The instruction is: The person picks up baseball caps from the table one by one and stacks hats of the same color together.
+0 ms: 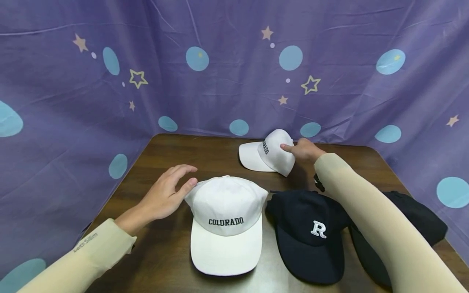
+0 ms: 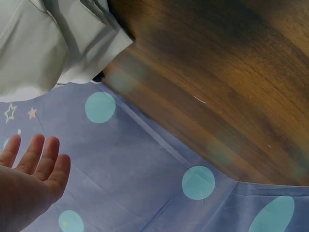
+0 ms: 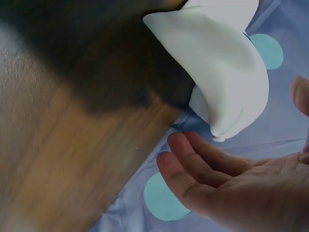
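Note:
A white cap lettered COLORADO [image 1: 225,219] lies on the table's near middle, brim toward me. My left hand [image 1: 182,182] is open beside the cap's left side, its thumb tip at the crown's edge. The left wrist view shows that hand [image 2: 34,166] with straight fingers, apart from the white cap [image 2: 48,43]. A second white cap [image 1: 269,156] lies at the far middle. My right hand [image 1: 294,147] is open at its right side, thumb against the crown. In the right wrist view the right hand's fingers [image 3: 193,159] are relaxed just below this cap [image 3: 217,72].
A navy cap with a white R [image 1: 311,236] lies right of the near white cap. Another dark cap [image 1: 414,219] lies farther right, partly under my right forearm. The brown wooden table [image 1: 205,156] is ringed by a purple cloth with stars and dots [image 1: 227,73].

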Available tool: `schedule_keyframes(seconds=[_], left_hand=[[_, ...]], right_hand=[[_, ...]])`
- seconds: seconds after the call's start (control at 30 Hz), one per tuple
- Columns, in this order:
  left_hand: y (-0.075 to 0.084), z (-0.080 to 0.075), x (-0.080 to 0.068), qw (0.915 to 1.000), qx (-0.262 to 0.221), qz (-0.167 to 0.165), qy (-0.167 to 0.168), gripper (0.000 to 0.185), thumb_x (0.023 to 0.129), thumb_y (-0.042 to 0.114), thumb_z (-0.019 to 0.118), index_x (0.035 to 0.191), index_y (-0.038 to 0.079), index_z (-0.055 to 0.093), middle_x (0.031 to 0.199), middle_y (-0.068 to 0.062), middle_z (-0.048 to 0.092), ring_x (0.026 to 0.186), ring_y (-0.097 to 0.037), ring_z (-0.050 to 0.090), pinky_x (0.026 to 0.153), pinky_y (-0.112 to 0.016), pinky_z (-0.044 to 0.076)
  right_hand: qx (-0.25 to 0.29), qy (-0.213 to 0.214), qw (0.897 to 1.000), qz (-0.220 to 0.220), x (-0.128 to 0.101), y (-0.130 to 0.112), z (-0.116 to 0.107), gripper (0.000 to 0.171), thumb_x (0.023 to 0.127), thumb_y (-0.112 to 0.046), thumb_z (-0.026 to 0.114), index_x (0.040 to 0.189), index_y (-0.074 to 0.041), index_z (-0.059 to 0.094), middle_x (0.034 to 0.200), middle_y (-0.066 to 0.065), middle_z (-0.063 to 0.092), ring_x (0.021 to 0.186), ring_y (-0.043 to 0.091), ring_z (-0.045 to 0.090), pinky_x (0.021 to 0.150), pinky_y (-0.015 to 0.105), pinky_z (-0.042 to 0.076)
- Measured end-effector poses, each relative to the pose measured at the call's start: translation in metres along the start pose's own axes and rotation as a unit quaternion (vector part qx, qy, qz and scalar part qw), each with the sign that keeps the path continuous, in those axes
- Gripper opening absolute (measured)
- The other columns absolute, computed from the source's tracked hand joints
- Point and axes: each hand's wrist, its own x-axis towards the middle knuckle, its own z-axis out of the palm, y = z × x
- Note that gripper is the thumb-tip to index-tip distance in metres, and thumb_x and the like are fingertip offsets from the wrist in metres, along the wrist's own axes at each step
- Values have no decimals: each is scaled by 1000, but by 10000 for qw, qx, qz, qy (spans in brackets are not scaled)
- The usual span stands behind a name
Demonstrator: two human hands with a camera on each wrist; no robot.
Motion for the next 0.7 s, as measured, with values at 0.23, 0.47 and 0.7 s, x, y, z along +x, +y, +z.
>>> schedule_keyframes(seconds=[0.23, 0.47, 0.7], left_hand=[[4, 1, -1, 10000, -41, 55, -18, 42, 108, 37, 51, 139, 9, 57, 141, -9, 59, 132, -33, 51, 106, -59, 41], [3, 3, 0, 10000, -13, 24, -10, 43, 108, 37, 51, 139, 9, 57, 140, -9, 60, 132, -34, 51, 107, -60, 40], [1, 3, 1, 10000, 15, -28, 58, 43, 108, 37, 51, 139, 8, 58, 138, -11, 61, 130, -35, 52, 104, -61, 41]], right_hand=[[823, -310, 9959, 203, 7, 0, 9, 95, 103, -53, 55, 157, 13, 14, 163, 32, 19, 150, 45, 23, 120, 53, 30], [1304, 32, 9910, 297, 9, -3, 15, 90, 104, -47, 55, 157, 14, 14, 163, 31, 19, 151, 43, 23, 121, 50, 28], [1777, 517, 9805, 656, 9, -5, 16, 81, 104, -46, 55, 151, 16, 30, 154, 28, 38, 141, 40, 42, 114, 52, 40]])
